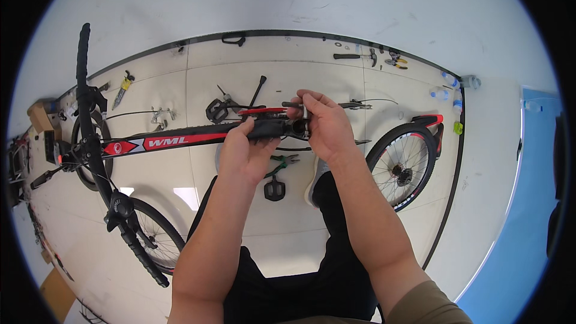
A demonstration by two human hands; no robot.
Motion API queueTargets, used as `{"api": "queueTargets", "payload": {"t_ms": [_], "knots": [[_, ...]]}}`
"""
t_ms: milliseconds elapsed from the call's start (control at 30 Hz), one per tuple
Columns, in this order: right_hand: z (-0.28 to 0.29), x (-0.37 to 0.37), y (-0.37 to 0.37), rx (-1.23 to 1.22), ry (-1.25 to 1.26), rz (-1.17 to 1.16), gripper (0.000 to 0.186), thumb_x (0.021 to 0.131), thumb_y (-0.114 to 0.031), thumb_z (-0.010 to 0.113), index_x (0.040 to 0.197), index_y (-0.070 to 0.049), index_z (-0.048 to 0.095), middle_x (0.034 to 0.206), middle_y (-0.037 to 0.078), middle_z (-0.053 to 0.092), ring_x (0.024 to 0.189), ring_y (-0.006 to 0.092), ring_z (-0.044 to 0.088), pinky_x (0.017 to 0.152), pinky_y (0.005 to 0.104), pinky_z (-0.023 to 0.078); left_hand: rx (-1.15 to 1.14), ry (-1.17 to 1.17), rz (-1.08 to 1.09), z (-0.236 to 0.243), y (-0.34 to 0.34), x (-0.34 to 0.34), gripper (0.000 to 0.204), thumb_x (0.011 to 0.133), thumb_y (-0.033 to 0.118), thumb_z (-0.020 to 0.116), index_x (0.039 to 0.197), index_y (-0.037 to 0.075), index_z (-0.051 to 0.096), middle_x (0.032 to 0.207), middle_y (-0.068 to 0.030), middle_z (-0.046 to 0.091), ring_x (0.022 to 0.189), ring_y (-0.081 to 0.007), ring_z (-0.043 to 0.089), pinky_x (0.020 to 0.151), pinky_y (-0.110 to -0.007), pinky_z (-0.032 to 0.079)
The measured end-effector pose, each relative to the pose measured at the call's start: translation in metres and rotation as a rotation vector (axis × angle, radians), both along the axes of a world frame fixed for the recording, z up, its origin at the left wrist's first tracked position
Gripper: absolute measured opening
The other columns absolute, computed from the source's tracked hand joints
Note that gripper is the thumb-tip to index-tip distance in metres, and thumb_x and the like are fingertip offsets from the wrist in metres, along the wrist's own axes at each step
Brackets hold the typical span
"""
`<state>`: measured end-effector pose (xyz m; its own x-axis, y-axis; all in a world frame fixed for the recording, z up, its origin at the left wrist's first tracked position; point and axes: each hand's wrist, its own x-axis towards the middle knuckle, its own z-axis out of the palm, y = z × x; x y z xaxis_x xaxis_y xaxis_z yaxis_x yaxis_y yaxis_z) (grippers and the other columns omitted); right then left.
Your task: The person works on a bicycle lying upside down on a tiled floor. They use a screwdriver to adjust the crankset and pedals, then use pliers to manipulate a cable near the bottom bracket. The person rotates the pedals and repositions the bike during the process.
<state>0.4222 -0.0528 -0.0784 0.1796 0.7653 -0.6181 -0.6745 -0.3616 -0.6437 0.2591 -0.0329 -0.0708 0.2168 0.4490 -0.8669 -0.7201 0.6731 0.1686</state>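
Looking straight down at a bike in black and red, standing across the tiled floor point(156, 174). The left hand point(243, 150) is closed around the black top part of the frame point(180, 139), right near where the seat tube point(298, 127) opens up. The right hand point(327, 126) is curled at that same opening, fingers pinching a small dark bolt or clamp piece point(294, 105) just above the tube end. Can't tell exactly what that little part is, it's mostly hidden by the fingers. Both hands are almost touching each other, dead center of the view.

Handlebar point(90, 132) sits out at 9 o'clock, running up and down with black grips, and the front wheel point(150, 228) is down around 8 o'clock. Rear wheel point(402, 165) is over at 3 o'clock with a red fender piece above it.

Loose stuff on the floor: one black pedal point(274, 189) just below the hands at 6 o'clock, another pedal point(216, 110) up at 11 o'clock, and green-handled pliers point(282, 163) peeking out right under the left hand. A hammer point(354, 56) and more pliers point(396, 61) lie way off at 1 o'clock by the wall, well apart from the bike. Couple of small bottles point(447, 84) at 2 o'clock. The person's black trousers point(288, 282) fill the bottom.
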Motion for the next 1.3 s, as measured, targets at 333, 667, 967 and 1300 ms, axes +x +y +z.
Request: {"api": "queueTargets", "payload": {"t_ms": [333,667,967,1300], "knots": [[-0.008,-0.002,0.002,0.033,0.081,-0.149,0.016,0.097,-0.006,0.058,0.110,0.004,0.056,0.098,0.013,0.060,0.076,0.0173,0.058,0.086,0.0373,0.056,0.080,0.170,-0.484,0.012,-0.020,0.004,0.029,0.093,0.017,0.056,0.114,-0.002,0.054,0.114,-0.0143,0.056,0.110,-0.0269,0.054,0.099,-0.048,0.043],[-0.005,0.000,0.002,0.010,0.124,-0.153,0.015,0.096,-0.005,0.060,0.108,0.003,0.056,0.096,0.012,0.062,0.075,0.0162,0.059,0.078,0.0327,0.055,1.317,1.401,-0.985,0.020,-0.029,0.010,0.052,0.076,0.015,0.079,0.122,0.006,0.056,0.125,-0.0142,0.060,0.124,-0.0277,0.051,0.103,-0.042,0.039],[-0.010,0.003,0.002,0.006,0.193,-0.128,0.014,0.096,-0.005,0.061,0.107,0.001,0.056,0.096,0.011,0.063,0.076,0.0160,0.059,0.074,0.0305,0.054,1.498,1.472,-1.158,-0.008,-0.022,0.013,0.056,0.081,0.027,0.076,0.128,0.008,0.054,0.127,-0.0066,0.061,0.129,-0.0269,0.049,0.115,-0.056,0.023],[-0.013,0.006,0.001,0.039,0.233,-0.137,0.015,0.094,-0.004,0.062,0.107,0.000,0.056,0.096,0.012,0.064,0.078,0.0172,0.058,0.076,0.0311,0.051,1.533,1.407,-1.157,-0.012,-0.020,0.020,0.057,0.082,0.022,0.074,0.131,0.004,0.050,0.123,-0.0098,0.062,0.124,-0.0272,0.053,0.116,-0.054,0.020]]}}
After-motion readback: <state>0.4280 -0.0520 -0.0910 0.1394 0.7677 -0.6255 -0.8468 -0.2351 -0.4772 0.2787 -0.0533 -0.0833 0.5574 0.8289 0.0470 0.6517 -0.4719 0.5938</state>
